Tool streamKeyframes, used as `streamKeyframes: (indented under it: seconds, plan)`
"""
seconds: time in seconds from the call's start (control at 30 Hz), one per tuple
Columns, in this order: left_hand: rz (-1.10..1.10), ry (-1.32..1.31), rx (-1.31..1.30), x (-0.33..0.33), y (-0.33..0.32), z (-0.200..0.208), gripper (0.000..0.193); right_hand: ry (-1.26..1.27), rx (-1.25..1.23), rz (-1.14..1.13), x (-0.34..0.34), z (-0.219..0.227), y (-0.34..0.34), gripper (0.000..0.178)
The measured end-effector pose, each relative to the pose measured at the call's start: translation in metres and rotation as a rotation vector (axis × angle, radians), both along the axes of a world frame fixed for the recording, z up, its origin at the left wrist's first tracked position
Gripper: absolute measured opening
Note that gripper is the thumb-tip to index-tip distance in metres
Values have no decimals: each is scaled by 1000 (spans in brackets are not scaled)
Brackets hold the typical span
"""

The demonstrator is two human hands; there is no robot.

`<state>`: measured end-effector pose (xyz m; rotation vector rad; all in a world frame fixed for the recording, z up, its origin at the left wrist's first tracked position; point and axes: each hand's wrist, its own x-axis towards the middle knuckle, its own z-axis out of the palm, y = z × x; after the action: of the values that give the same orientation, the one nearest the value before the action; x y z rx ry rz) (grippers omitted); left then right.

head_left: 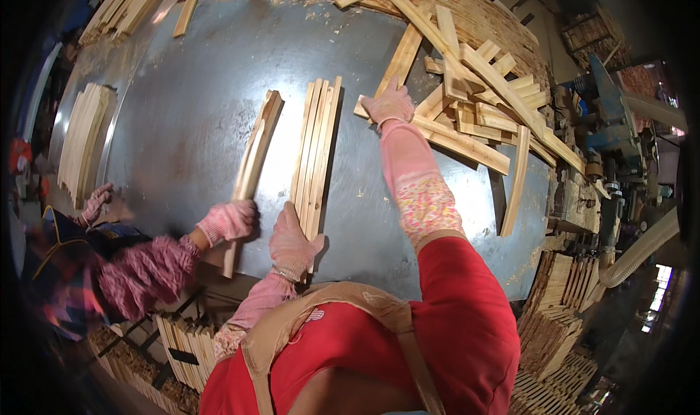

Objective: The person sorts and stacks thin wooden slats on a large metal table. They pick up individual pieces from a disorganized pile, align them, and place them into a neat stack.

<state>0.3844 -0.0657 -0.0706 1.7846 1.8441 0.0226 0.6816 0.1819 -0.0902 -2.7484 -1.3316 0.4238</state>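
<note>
wood slats (315, 153) | left hand (292, 241) on near end | right hand (390, 104) probably touching pile (474, 102)

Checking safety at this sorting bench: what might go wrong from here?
The loose heap of pale wooden slats that the right hand reaches into may shift and pinch fingers. The aligned bundle of slats under the left hand could fan apart. A co-worker's gloved hand works close by; collisions are possible.

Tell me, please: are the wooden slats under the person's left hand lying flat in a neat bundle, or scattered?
Neat bundle: the slats lie flat, side by side, with the left hand on their near end.
</note>
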Motion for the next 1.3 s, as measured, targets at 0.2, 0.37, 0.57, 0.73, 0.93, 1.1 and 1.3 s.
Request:
streamKeyframes:
  seconds: [0.2,0.37,0.57,0.73,0.93,1.1,1.3]
  plan:
    - [-27,-72,-40,-11,1,-12,118,472,210,17,32,20,-65,78]
    - [-368,-208,390,-16,4,-13,101,1538,374,-278,37,84,-285,78]
    - [-1062,-707,695,85,16,26,82,1771,497,-327,-29,153,-492,78]
    - [-1263,-854,338,175,-14,122,44,1559,1314,-297,-61,168,-534,71]
    - [-1158,-963,-716,302,-122,154,48,853,1335,-497,-28,68,-568,68]
    - [-1169,-891,-619,352,-182,105,60,764,1349,-758,6,48,-625,36]
    - [-1367,-398,221,309,-159,-4,80,323,947,-1299,19,-59,-787,47]
